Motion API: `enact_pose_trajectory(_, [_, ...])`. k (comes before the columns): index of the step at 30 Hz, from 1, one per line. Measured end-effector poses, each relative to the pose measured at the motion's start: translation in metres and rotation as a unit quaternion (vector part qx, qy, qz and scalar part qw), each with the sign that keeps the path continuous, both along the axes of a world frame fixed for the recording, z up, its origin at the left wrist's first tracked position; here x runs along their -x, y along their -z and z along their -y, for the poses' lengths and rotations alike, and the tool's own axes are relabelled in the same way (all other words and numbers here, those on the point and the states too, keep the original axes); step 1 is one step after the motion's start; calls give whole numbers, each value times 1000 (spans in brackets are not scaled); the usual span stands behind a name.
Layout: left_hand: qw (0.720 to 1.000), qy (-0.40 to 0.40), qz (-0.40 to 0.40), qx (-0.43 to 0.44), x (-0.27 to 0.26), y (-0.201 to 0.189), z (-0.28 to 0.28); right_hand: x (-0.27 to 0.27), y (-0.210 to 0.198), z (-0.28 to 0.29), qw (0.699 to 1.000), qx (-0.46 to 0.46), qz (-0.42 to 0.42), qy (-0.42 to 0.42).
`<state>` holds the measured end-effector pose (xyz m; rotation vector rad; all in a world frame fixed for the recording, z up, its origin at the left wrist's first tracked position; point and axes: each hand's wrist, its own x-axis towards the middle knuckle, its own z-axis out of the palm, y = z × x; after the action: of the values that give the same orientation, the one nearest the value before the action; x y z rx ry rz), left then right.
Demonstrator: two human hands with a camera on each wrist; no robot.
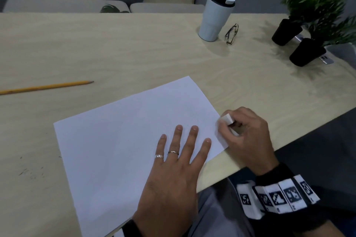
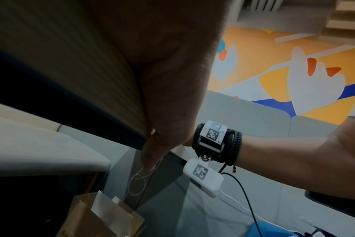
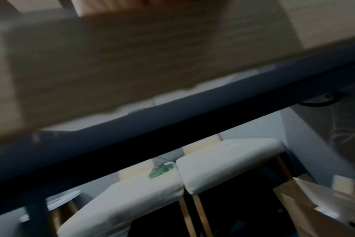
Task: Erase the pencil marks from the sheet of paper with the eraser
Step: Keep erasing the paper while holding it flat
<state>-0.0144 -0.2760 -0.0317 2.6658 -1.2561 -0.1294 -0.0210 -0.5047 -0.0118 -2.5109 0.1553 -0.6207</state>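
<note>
We press the left hand (image 1: 173, 175) flat, fingers (image 1: 178, 136) spread wide, to anchor the sheet of paper (image 1: 119, 140) on the bench (image 1: 134, 48). Our right hand (image 1: 248, 136) pinches the eraser (image 1: 227, 119) at the sheet's right edge; remaining marks appear too faint to confirm.

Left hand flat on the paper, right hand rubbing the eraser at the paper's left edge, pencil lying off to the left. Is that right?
Not quite. The head view shows the right hand holding the eraser at the paper's right edge, not its left. The left hand lies flat on the sheet and the pencil lies off to the left.
</note>
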Motion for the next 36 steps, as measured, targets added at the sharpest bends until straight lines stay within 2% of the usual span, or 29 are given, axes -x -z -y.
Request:
enact_pose_trajectory(2, [1000, -1, -6, 16, 0, -2, 1, 5, 2, -12, 999, 40, -9, -36])
enact_pose_trajectory(6, [1000, 1, -7, 12, 2, -1, -1, -4, -4, 13, 995, 87, 8, 42])
enact_pose_trajectory(8, [1000, -2, -11, 16, 1, -1, -1, 0, -9, 3, 995, 93, 23, 9])
enact_pose_trajectory(11, [1000, 1, -16, 16, 1, -2, 0, 5, -3, -19, 996, 75, -13, -45])
enact_pose_trajectory(15, [999, 1, -32, 16, 1, -2, -1, -11, 3, 8, 999, 0, -17, 45])
enact_pose_trajectory(16, [999, 2, -36, 15, 2, -3, -1, -9, 2, 8, 999, -6, -11, 43])
enact_pose_trajectory(19, [999, 2, -44, -4, 2, -4, -1, 0, 0, -13, 999, 24, -13, -42])
enact_pose_trajectory(20, [999, 0, -40, -15, 1, -4, -1, -2, 2, -14, 999, 15, -23, -42])
enact_pose_trajectory(22, [999, 3, -31, -44, 0, -3, -1, -11, 5, -1, 999, -28, -29, 10])
enact_pose_trajectory(24, [998, 6, -33, -54, 0, -5, -2, -14, 4, 6, 999, -20, -20, 38])
enact_pose_trajectory(28, [997, 4, -28, -74, -2, -12, -1, 1, 0, -19, 998, 35, -21, -48])
enact_pose_trajectory(31, [998, 8, -33, -51, 0, -17, -1, -10, 3, 1, 999, -19, -33, 32])
enact_pose_trajectory(33, [996, 10, -55, -66, 0, -24, 0, -11, -2, 5, 999, -7, -18, 42])
enact_pose_trajectory(36, [997, 4, -57, -53, 1, -23, 1, 7, -6, -19, 998, 37, -21, -35])
